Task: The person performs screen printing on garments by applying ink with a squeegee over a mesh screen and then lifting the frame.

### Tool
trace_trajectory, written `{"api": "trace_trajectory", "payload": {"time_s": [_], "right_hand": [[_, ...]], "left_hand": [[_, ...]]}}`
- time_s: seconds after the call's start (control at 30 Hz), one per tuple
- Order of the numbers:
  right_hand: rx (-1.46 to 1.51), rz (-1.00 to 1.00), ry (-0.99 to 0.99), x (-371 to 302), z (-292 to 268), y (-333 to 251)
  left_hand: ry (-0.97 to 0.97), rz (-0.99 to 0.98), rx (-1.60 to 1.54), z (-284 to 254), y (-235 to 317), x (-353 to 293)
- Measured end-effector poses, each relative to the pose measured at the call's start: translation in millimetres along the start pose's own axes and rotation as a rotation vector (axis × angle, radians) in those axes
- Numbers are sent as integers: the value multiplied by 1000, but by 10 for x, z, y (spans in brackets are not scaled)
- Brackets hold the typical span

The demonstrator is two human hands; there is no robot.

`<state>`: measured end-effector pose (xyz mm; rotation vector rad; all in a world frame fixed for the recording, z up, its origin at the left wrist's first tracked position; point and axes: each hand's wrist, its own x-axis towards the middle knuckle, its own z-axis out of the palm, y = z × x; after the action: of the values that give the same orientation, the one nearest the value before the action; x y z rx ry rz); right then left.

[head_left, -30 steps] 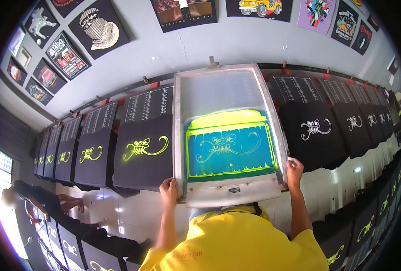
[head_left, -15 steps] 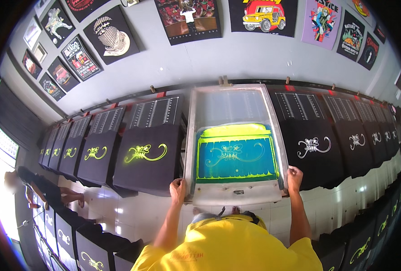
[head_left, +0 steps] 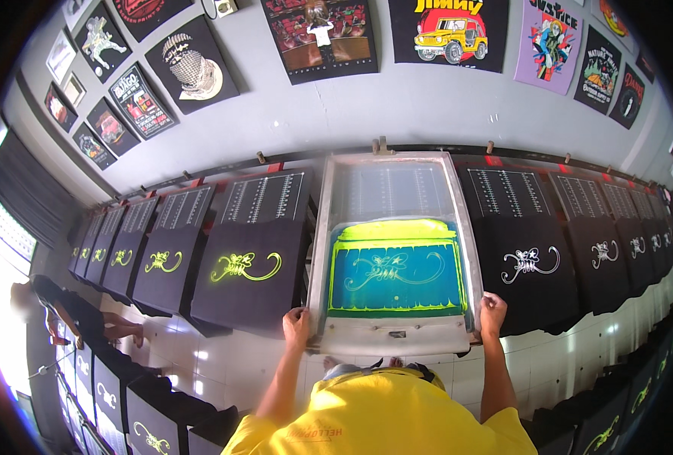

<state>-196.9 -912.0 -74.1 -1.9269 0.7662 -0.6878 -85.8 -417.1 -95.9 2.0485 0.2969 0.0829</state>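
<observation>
A silkscreen frame [head_left: 463, 220] lies in front of me over one of the print boards. Its blue-green stencil shows a curled floral design, bordered by bright yellow-green ink [head_left: 393, 229] that is thickest along the far side. My left hand [head_left: 296, 328] is closed at the frame's near left corner. At the near right corner, my right hand [head_left: 493, 315] is closed on the other side of the frame, fingers curled. The exact grip of both hands is partly hidden. Ruled white lines on the board show through the clear far part of the mesh.
Left of the frame, black shirts [head_left: 245, 292] on boards carry yellow-green prints; those on the right [head_left: 530, 296] carry white ones. A rail [head_left: 291, 158] runs behind the boards. Another row of shirts [head_left: 154, 402] stands behind me. A person [head_left: 75, 303] bends at far left.
The ruled lines under the mesh appear sharper than before. Both hands remain at the frame's near corners. The whole view has shifted slightly, with the wall and boards lower in it.
</observation>
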Motion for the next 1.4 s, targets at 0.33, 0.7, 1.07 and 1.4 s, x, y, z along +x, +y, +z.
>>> {"api": "trace_trajectory", "payload": {"time_s": [0.33, 0.7, 1.07, 1.4], "right_hand": [[15, -11, 63, 38, 77, 274], [-28, 11, 0, -28, 155, 227], [19, -257, -22, -70, 137, 16], [-526, -1025, -826, -1060, -83, -1397]], "left_hand": [[-35, -4, -66, -19, 30, 29], [-112, 26, 202, -66, -17, 118], [-94, -22, 1, -57, -21, 63], [-711, -168, -487, -665, 607, -709]]}}
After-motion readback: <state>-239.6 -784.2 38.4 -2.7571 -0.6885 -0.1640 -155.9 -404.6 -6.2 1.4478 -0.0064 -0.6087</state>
